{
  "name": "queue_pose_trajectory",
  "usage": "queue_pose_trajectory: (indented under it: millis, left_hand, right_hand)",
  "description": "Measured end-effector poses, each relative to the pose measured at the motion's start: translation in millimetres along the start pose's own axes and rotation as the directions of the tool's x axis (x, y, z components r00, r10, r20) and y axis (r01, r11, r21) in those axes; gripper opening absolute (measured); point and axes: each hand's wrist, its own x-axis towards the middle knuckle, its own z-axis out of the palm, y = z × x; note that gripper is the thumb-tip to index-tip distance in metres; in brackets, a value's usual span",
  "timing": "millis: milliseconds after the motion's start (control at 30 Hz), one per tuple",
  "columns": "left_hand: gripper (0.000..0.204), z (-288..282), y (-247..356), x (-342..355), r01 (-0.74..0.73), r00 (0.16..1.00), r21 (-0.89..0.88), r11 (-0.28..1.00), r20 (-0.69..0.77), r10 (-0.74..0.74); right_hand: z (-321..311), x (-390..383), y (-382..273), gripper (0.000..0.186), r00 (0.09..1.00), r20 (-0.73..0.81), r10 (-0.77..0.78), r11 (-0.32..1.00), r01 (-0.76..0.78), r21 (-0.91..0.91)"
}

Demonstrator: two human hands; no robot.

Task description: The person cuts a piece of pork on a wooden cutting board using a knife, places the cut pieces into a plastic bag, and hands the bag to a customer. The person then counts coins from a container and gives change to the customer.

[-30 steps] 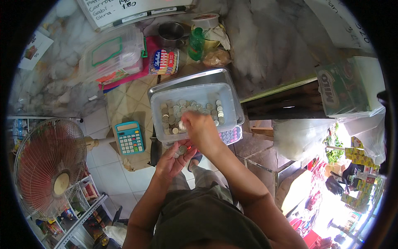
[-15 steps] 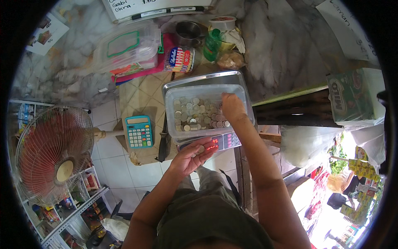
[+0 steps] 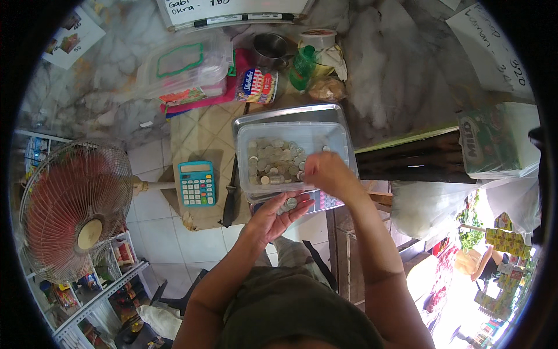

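My left hand (image 3: 268, 220) is palm up at the near edge of a clear plastic tub (image 3: 290, 130), with several silver coins (image 3: 290, 203) resting in its curled fingers. Many loose coins (image 3: 279, 152) cover the tub's floor. Over the tub's right side is my right hand (image 3: 332, 173), fingers bent down and slightly blurred; whatever they pinch is hidden. The tub sits on the metal tray (image 3: 329, 111) of a weighing scale. Part of the scale's keypad (image 3: 326, 200) shows beside my left fingers, which cover its display.
Left of the tub lie a blue calculator (image 3: 196, 184) and a black-handled knife (image 3: 229, 205). Behind stand a lidded plastic box (image 3: 180, 67), a metal cup (image 3: 270, 49) and a green bottle (image 3: 303, 68). A fan (image 3: 81, 215) stands at far left, a green carton (image 3: 494, 139) at right.
My right hand has drawn back from the tub's far right toward its near right side. The left palm has opened somewhat, showing more coins. The view has shifted slightly.
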Motion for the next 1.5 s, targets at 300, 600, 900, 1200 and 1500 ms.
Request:
queue_pose_trajectory:
  millis: [300,600,900,1200,1500]
  left_hand:
    - [0.047,-2,-1,-6,-0.009,1.000,0.067,0.998,-0.007,0.010]
    - [0.042,-2,-3,-6,-0.036,0.999,0.016,0.999,-0.003,0.036]
    - [0.040,-1,5,-4,-0.069,0.997,0.020,0.997,-0.022,0.069]
    - [0.038,-3,6,-9,-0.097,0.993,-0.034,0.995,-0.066,0.094]
    - [0.036,-7,7,-11,-0.079,0.994,0.014,0.997,-0.073,0.080]
  right_hand:
    - [41,41,25,0.017,0.967,-0.252,0.049,0.976,-0.100,-0.194]
    - [60,82,47,0.029,0.891,-0.197,0.409,0.869,-0.446,-0.215]
    - [81,90,50,0.027,0.796,-0.339,0.501,0.844,-0.537,-0.013]
    - [41,-9,-15,0.011,0.994,-0.012,0.106,0.973,-0.101,0.209]
    - [67,80,-8,0.033,0.862,-0.316,0.395,0.885,-0.450,-0.121]
